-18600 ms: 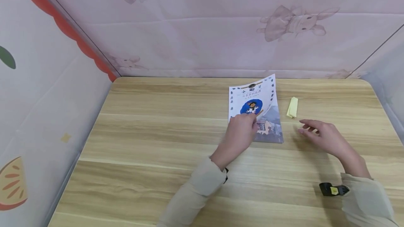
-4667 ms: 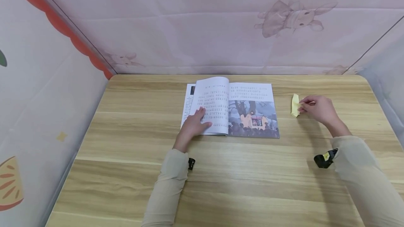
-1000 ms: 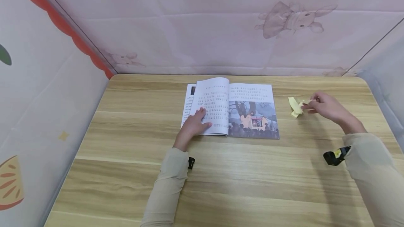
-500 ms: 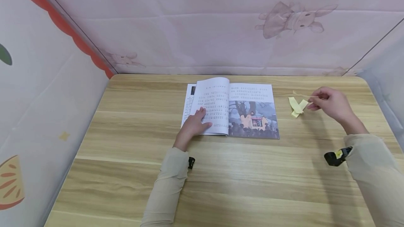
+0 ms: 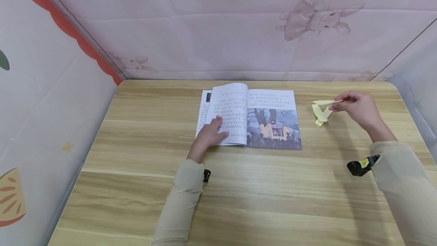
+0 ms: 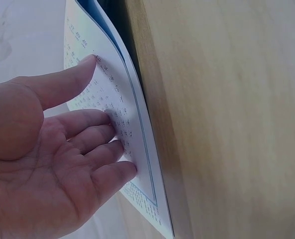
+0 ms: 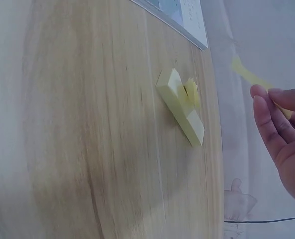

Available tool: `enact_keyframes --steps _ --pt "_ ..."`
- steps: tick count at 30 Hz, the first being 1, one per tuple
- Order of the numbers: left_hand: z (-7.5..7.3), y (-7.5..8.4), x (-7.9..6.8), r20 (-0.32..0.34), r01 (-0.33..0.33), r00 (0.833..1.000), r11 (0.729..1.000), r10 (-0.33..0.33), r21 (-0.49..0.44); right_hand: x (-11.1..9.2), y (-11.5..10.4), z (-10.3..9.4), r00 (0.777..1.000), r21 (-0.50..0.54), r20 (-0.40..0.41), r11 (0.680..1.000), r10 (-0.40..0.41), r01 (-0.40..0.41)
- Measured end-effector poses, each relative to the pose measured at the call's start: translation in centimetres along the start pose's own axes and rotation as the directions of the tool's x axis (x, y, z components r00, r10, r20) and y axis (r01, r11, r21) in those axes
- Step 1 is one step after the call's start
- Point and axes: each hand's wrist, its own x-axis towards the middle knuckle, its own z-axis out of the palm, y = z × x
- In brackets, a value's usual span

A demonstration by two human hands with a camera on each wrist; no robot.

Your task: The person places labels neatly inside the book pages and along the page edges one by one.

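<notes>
- The left hand (image 5: 208, 134) lies on the left side of a spread book (image 5: 235, 115), its fingers relaxed and fairly straight; it grasps nothing and only rests on the paper.
- The right hand (image 5: 358, 109) pinches a thin yellow strip (image 5: 326, 102) between thumb and fingers; the strip's free end points toward the book.
- In the right wrist view that strip is apart from a yellow pad (image 7: 180, 114), which sits on the table (image 5: 239, 193) with a loose slip sticking out of it.
- From the head camera, the pad and its slips form a rough V just right of the book, near the right hand.
- The book lies near the back edge of the table, its left pages bulging up beside the spine; another sheet shows beneath them at the far left.
- Its right page carries lines of text above a grey-blue picture of trees, a lit stage and dark figures.
- Both arms wear beige sleeves (image 5: 179, 204), and a black device sits at each wrist.
- Behind the table stands a pink wall (image 5: 232, 44) printed with rabbits; the left wall (image 5: 44, 86) has a red scalloped border.
</notes>
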Motion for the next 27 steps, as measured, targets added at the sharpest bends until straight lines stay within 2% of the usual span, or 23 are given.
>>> enact_keyframes --steps 5,8,13,16,21,27 --pt "0.1 -0.1 0.1 0.002 0.003 1.0 1.0 -0.003 0.001 -3.0 -7.2 1.1 0.997 -0.089 0.025 0.993 0.077 -0.075" --pt "0.2 -0.2 0.2 0.002 0.001 1.0 1.0 -0.001 0.007 -3.7 -9.2 1.9 0.997 -0.097 0.026 0.993 0.07 -0.068" --pt "0.3 -0.3 0.3 -0.001 -0.001 1.0 1.0 0.001 0.01 -3.5 -9.5 3.1 1.0 -0.049 -0.004 0.999 0.021 -0.021" --pt "0.3 -0.2 0.3 -0.002 0.001 1.0 1.0 -0.001 0.01 -3.3 -9.5 3.7 1.0 -0.022 0.017 1.0 0.008 -0.008" --pt "0.3 -0.2 0.4 -0.001 0.007 1.0 1.0 -0.007 0.008 -3.0 -9.7 4.3 0.998 -0.041 0.052 0.999 0.027 -0.025" --pt "0.4 -0.2 0.4 0.003 0.012 1.0 1.0 -0.012 0.006 -2.7 -9.9 5.2 0.997 -0.029 0.047 0.998 0.055 -0.054"
